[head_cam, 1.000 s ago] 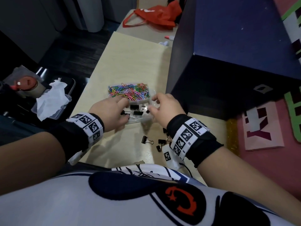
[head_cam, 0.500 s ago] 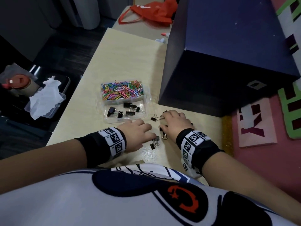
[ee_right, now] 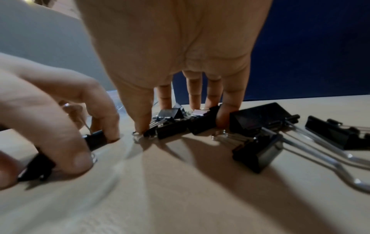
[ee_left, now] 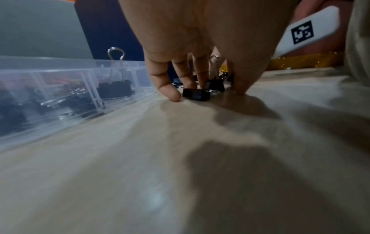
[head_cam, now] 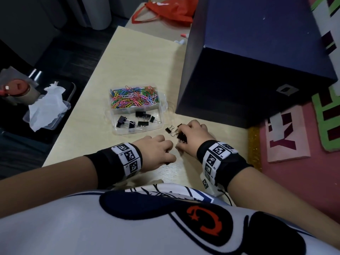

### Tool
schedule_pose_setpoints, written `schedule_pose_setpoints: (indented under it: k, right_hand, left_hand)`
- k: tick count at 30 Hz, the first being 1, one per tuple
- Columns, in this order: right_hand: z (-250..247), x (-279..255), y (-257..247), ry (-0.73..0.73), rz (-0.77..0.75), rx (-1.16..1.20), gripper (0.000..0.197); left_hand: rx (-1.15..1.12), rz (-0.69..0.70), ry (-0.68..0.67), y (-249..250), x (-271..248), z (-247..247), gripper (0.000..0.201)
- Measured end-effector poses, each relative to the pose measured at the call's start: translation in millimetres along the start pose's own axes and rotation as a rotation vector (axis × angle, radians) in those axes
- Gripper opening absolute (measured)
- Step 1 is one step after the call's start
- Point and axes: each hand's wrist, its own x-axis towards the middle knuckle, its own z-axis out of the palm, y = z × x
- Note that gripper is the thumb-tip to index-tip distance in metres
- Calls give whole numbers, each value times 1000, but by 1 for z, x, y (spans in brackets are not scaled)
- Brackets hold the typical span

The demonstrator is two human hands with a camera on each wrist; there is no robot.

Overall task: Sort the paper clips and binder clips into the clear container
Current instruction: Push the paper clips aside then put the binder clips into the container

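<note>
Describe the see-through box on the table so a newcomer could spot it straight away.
Start at the big dark blue box on the pale wooden table; just left of its near corner sits the clear container. It has two compartments: the far one heaped with coloured paper clips, the near one holding black binder clips. The other clear tub, off the table, holds only tissue.

"What stood on the worktop (head_cam: pixel 143 57)?"
"A big dark-blue box (head_cam: pixel 257 57) on the right, an orange bag (head_cam: pixel 173 10) at the far end."
"And to the left?"
"A crumpled tissue (head_cam: pixel 46 105) lay in a clear tray (head_cam: pixel 62 115)."
</note>
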Motion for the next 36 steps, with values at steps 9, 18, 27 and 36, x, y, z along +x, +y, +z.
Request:
schedule_pose_setpoints:
  k: [9,18,27,36]
  right_hand:
    - [-4,5,-5,69,34,123,20]
    - [-36,6,-43,308,-125,251,17]
    - [-44,9,-58,244,-56,271,36]
    - [-1,19,18,-188,564,-95,124]
  left_hand:
    - [-140,-87,113,-22,-7,0,28]
    - [-288,-249,528,-67,-44,-19,29]
    - [-253,-272,423,-73,-54,-12,36]
    - [-106,-185,-74,-39,-30,2,43]
